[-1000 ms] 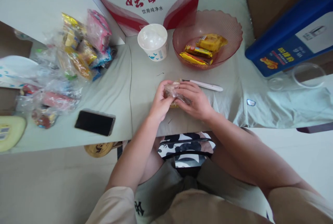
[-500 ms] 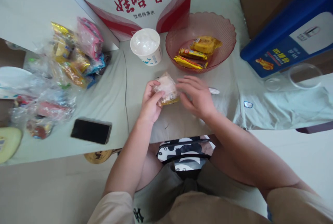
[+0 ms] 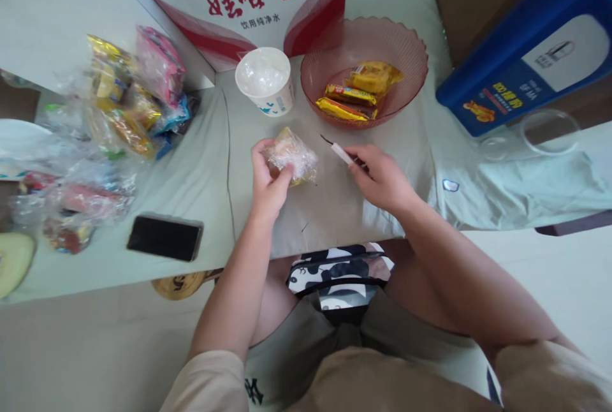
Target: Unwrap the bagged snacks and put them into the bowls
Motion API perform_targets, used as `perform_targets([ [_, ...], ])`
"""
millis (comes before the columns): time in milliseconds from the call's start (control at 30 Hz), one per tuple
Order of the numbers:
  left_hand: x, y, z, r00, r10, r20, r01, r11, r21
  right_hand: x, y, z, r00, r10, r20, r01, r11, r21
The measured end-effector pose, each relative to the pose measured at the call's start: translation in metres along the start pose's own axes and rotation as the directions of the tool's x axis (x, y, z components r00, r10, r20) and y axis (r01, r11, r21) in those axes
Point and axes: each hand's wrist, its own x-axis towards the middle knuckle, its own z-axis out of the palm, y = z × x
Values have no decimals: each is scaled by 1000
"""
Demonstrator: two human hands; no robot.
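"Just on the near side of the paper cup [image 3: 265,87], over the pale green cloth [image 3: 329,208], the film-wrapped snack [image 3: 292,155] is in the left hand [image 3: 268,185]. How is it gripped?"

"By its left side, with the thumb across the near face and the fingers bent around the edge. Whether it also touches the cloth I can't tell from this steep angle."

"How should it handle?"

"Light, I'd judge, and fairly soft; a hard pinch could crush it. The shiny, crinkled film may slip over the contents, so a side edge held between thumb and fingers, as here, seems the sound place."

"And the right hand [image 3: 381,177]?"

"Curled around the white handle of a slim tool [image 3: 342,153], thumb and fingers towards its front end. The dark, thin tip points up and left, near the snack but apart from it."

"The arms?"

"Both forearms reach forward over the cloth's near edge, slanting inward, so the hands face each other with a gap between."
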Motion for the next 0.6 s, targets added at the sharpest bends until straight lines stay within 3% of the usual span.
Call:
perform_targets([
  [100, -1, -4, 0, 994, 86, 72, -91, 993, 72, -2, -9, 2, 996, -15, 94, -10, 966, 258],
  [167, -1, -6, 2, 982, 139, 125, -151, 984, 93, -2, -13, 6, 988, -17, 155, -37, 939, 343],
  [433, -8, -6, 11, 950, 257, 178, -283, 948, 142, 0, -18, 13, 987, -99, 128, 63, 963, 262],
  [500, -5, -3, 9, 954, 273, 124, -288, 950, 123, -1, -19, 12, 985, -121, 125, 94, 974, 204],
  [600, 5, 3, -2, 964, 242, -109, -237, 970, 59, -4, -20, 11, 972, -149, 185, 127, 984, 122],
])
